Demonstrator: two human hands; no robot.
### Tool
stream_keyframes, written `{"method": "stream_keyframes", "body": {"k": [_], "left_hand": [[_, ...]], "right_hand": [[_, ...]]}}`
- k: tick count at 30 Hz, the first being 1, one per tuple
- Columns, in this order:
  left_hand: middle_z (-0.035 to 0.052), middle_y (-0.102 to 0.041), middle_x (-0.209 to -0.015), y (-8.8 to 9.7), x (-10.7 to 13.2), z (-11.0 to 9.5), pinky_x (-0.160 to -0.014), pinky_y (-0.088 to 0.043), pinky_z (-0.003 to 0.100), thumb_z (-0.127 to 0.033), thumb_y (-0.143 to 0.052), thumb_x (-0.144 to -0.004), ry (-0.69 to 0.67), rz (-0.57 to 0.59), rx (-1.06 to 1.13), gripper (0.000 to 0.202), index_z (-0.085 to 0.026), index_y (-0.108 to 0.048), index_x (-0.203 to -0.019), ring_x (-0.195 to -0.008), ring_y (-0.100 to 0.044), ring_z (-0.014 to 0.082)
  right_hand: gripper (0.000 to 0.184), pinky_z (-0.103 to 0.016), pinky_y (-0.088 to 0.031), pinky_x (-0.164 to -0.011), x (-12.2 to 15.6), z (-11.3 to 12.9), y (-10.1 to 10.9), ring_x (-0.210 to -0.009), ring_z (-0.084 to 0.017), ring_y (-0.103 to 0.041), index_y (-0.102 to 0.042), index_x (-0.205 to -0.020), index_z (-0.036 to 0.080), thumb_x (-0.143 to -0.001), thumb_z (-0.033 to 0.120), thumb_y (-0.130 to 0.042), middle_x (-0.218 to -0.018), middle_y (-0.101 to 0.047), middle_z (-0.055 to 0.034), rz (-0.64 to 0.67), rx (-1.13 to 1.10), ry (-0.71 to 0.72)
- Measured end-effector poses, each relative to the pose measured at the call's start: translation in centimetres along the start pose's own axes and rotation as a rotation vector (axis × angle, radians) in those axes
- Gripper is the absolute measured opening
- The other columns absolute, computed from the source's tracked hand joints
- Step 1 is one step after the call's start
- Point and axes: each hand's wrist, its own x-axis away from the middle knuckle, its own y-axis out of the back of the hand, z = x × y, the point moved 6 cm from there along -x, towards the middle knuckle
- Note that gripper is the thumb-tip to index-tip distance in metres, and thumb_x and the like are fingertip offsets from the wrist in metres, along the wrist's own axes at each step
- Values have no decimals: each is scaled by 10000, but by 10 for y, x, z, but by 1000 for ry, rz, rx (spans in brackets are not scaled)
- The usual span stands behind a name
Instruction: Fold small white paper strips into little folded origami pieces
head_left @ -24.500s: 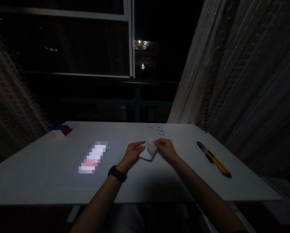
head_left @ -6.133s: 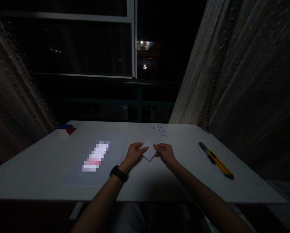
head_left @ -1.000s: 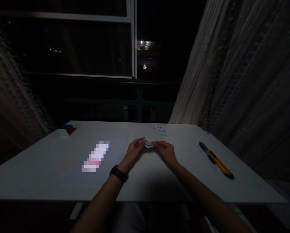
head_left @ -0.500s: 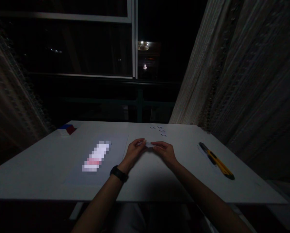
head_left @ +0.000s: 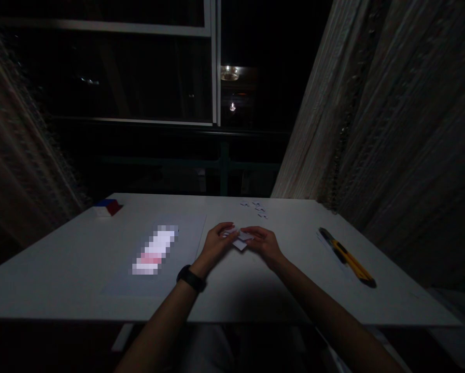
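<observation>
Between my two hands is a small piece of white paper (head_left: 240, 242), folded, with a pointed corner turned toward me. My left hand (head_left: 219, 239), below which a dark wristband (head_left: 191, 278) sits, pinches the paper's left side. On the right side my right hand (head_left: 264, 241) grips it between thumb and fingers. Both hands are over the middle of the white table (head_left: 232, 300). Parts of the paper are hidden behind the fingers.
A large sheet of paper (head_left: 191, 243) lies to the left, with a bright blurred-out rectangle (head_left: 156, 248) on it. Small dark-marked pieces (head_left: 259, 210) lie farther back. A yellow utility knife (head_left: 351, 259) is at right, a blue, white and red block (head_left: 107, 207) at far left.
The paper has turned between my fingers: earlier a narrow strip showed, now a wider face and a corner pointing toward me. My hands have stayed in nearly the same place.
</observation>
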Motion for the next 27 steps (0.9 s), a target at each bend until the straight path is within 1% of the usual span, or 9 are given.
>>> {"method": "stream_keyframes", "body": {"k": [4,8,11,13,16,20,22,24,27], "left_hand": [[112,-632,-955,-5,3,-1,-762,-479,330,-275,-766,-547,25,62,17,531,-107,-569,-1011,-772,-617,175],[119,-624,-993,-9,4,0,-788,-474,336,-253,-770,-542,23,110,71,534,-111,-565,-1015,-831,-615,195],[144,-594,-1071,-7,4,4,-798,-467,332,-247,-779,-528,37,105,61,554,-111,-575,-1026,-850,-616,200],[153,-599,-1062,-4,3,8,-775,-472,332,-245,-788,-513,62,79,66,568,-112,-582,-1025,-815,-625,196],[135,-649,-932,-3,2,12,-707,-477,320,-271,-784,-514,90,90,71,525,-107,-610,-981,-741,-631,192],[70,-651,-651,-3,1,16,-556,-434,251,-382,-731,-566,78,136,-49,333,-89,-671,-713,-569,-584,151],[43,-612,-558,1,0,19,-481,-387,223,-419,-703,-591,77,104,-79,330,-94,-652,-611,-485,-532,118],[21,-574,-505,5,-1,19,-439,-350,204,-426,-697,-595,73,51,-56,335,-103,-620,-556,-441,-492,94],[-5,-535,-469,11,-1,15,-405,-316,187,-414,-705,-590,69,-47,12,326,-113,-592,-535,-405,-451,71]], "right_hand": [[314,-358,-476,-758,-3,-7,6,-796,-227,-632,-666,-791,162,-499,249,-745,-841,-691,-67,-85,40,-12],[300,-340,-484,-683,-6,-13,12,-681,-205,-630,-649,-776,146,-564,344,-725,-738,-685,-55,-163,33,-19],[347,-327,-488,-623,-5,-15,12,-636,-200,-626,-627,-793,143,-566,388,-722,-735,-684,-57,-173,-33,-51],[370,-318,-487,-599,-3,-14,10,-619,-197,-625,-618,-816,142,-564,391,-726,-747,-686,-63,-156,-60,-71],[403,-316,-486,-603,-1,-13,4,-621,-196,-630,-616,-867,142,-555,365,-740,-774,-689,-69,-90,-66,-77],[461,-353,-490,-684,-2,-13,-2,-671,-210,-640,-611,-913,144,-524,342,-760,-783,-688,-70,-17,-58,-55],[509,-359,-495,-694,-2,-12,-1,-687,-210,-642,-593,-958,154,-518,345,-762,-787,-684,-66,-23,-53,-47],[562,-340,-506,-653,-2,-10,1,-686,-200,-641,-555,-1041,181,-543,362,-744,-820,-677,-67,-55,-35,-42],[590,-302,-511,-602,0,-4,1,-701,-177,-637,-480,-1166,247,-629,396,-672,-1001,-639,-88,-49,-17,-18]]}}
